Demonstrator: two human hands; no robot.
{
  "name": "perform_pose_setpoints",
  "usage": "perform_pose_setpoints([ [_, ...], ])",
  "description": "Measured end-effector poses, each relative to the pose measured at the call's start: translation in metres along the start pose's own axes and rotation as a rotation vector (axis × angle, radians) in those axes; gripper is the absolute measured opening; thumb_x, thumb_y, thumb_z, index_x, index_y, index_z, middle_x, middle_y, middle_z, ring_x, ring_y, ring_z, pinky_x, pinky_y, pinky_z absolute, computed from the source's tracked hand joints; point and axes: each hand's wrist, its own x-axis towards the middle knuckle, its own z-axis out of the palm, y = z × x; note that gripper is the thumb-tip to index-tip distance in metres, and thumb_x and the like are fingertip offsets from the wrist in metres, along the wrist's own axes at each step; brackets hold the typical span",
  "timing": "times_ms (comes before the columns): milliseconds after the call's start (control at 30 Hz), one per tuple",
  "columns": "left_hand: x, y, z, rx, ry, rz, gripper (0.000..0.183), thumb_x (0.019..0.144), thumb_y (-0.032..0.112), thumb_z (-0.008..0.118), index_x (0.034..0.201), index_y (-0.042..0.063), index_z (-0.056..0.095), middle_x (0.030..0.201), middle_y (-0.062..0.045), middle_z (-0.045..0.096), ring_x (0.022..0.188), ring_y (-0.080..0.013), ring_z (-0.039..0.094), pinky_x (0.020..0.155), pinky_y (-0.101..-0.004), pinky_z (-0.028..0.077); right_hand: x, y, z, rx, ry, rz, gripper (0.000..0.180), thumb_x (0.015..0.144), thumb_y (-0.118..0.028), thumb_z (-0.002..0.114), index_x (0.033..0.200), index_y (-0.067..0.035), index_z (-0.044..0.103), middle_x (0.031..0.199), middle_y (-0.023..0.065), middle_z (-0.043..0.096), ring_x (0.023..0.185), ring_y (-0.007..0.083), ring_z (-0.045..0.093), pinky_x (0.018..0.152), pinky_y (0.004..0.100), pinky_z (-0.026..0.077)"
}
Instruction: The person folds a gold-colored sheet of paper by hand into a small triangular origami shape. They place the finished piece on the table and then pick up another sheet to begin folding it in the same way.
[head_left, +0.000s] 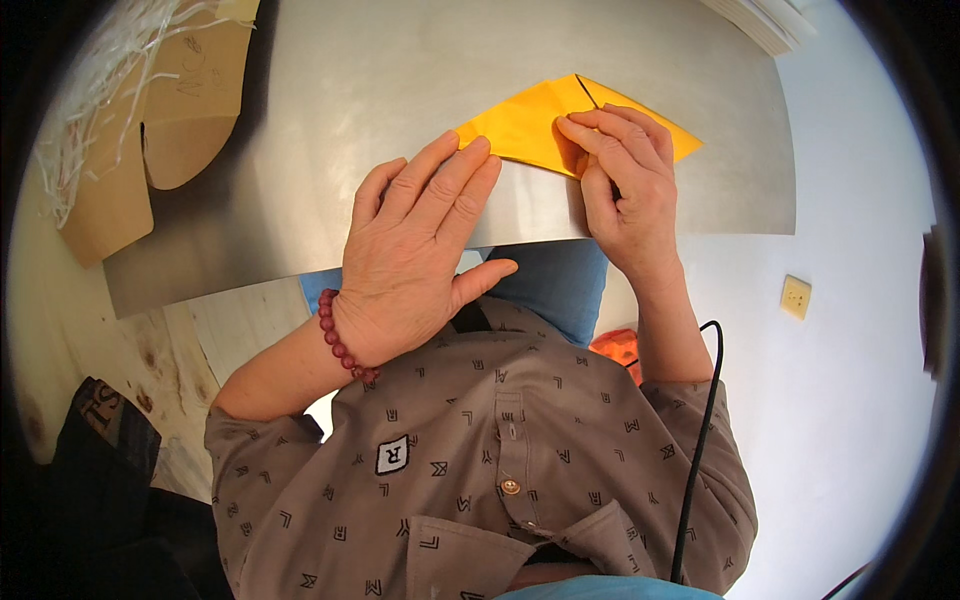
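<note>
A folded piece of yellow sheet material (525, 120), paper or thin cloth, lies on a metal-topped table (360, 67) and tapers to a point at its right end. A dark line runs down from its upper edge. My left hand (412, 232) is palm down, its fingertips resting on the left end of the yellow piece and its thumb spread out past the table's near edge. A dark red bead bracelet (335, 330) circles that wrist. My right hand (630, 172) has bent fingers pinching the yellow piece right of its middle; the thumb is partly hidden.
Brown cardboard (187, 142) with clear plastic strips (97, 97) lies on the left. A stack of white boards or sheets (757, 22) stands at the upper right. A white wall with a socket (796, 297) is on the right. A black cable (697, 450) hangs beside my right arm.
</note>
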Motion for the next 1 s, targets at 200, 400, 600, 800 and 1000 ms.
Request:
perform_pose_setpoints([
  [200,0.0040,0.0005,0.0020,0.014,0.072,-0.016,0.072,0.086,0.046,0.074,0.141,0.003,0.058,0.142,-0.008,0.056,0.134,-0.0261,0.048,0.107,-0.0443,0.036,0.0006,-0.0014,0.0014,-0.017,0.011,-0.018,0.031,0.082,0.002,0.062,0.109,-0.006,0.076,0.115,0.0081,0.072,0.114,0.0333,0.061,0.101,0.0412,0.048],
  [400,0.0068,0.0007,0.0057,0.063,0.096,-0.016,0.070,0.087,0.048,0.072,0.140,0.005,0.059,0.141,-0.007,0.055,0.131,-0.0246,0.048,0.105,-0.0436,0.035,0.0006,-0.0037,0.0012,-0.010,0.040,0.013,0.026,0.085,-0.002,0.067,0.110,-0.007,0.074,0.113,0.0093,0.073,0.114,0.0334,0.061,0.100,0.0417,0.048],
  [600,0.0075,0.0015,0.0083,0.067,0.092,-0.012,0.069,0.087,0.048,0.072,0.139,0.005,0.060,0.143,-0.008,0.055,0.131,-0.0247,0.048,0.106,-0.0438,0.034,-0.0001,-0.0029,-0.0033,0.070,0.061,0.036,0.023,0.084,-0.006,0.074,0.107,-0.008,0.075,0.101,0.0075,0.074,0.105,0.0307,0.062,0.097,0.0402,0.047],
  [800,0.0036,-0.0020,0.0069,0.078,0.100,-0.008,0.069,0.088,0.049,0.072,0.139,0.004,0.060,0.145,-0.008,0.054,0.132,-0.0249,0.048,0.106,-0.0438,0.034,0.0011,-0.0034,-0.0020,0.076,0.046,0.014,0.018,0.084,-0.007,0.075,0.102,-0.008,0.076,0.090,0.0068,0.071,0.094,0.0273,0.060,0.094,0.0386,0.045],
  [1000,0.0027,-0.0021,0.0058,0.088,0.103,-0.011,0.069,0.088,0.049,0.072,0.139,0.004,0.060,0.143,-0.008,0.056,0.132,-0.0246,0.048,0.106,-0.0436,0.035,0.0013,-0.0032,0.0026,0.091,0.076,0.003,0.017,0.083,-0.007,0.075,0.099,-0.008,0.076,0.087,0.0058,0.070,0.091,0.0271,0.059,0.092,0.0389,0.044],
])
